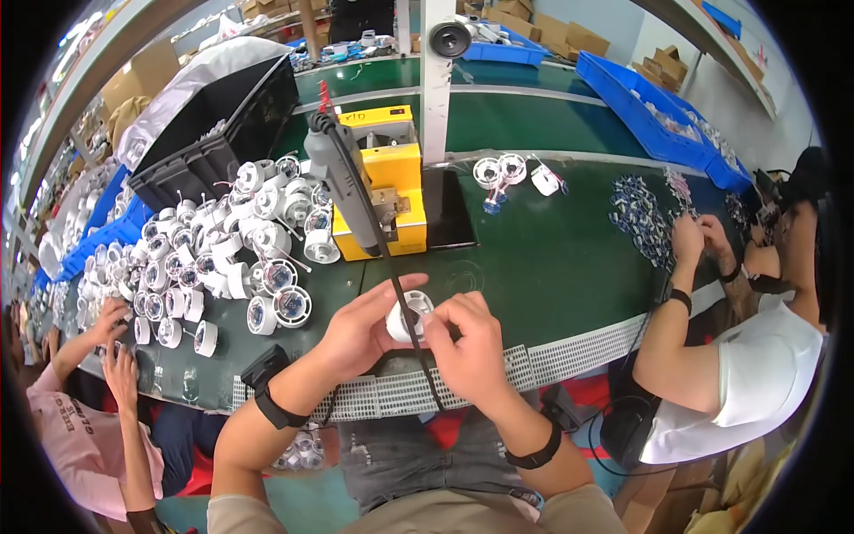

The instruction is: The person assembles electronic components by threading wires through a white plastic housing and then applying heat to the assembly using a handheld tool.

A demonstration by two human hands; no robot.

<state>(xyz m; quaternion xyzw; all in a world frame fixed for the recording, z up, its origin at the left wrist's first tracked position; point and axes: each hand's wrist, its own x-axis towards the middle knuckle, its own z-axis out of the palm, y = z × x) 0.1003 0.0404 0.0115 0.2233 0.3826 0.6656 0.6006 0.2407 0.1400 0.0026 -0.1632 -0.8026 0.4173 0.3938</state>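
A small white round plastic housing (397,328) rests in my left hand (356,334), above the table's front edge. Its open side faces up. The left fingers and thumb wrap around it from the left. My right hand (470,349) is closed, thumb and fingers pinched against the right side of the housing's opening. What those fingertips pinch is hidden. A grey electric screwdriver (345,191) hangs just beyond my hands, and its black cable (389,258) passes in front of the housing.
Many white housings (191,249) are heaped left, before a black bin (218,147). A yellow machine (400,182) stands behind the screwdriver. White parts with wires (511,167) and small blue pieces (636,214) lie right, near a blue tray (623,93). Co-workers sit on both sides.
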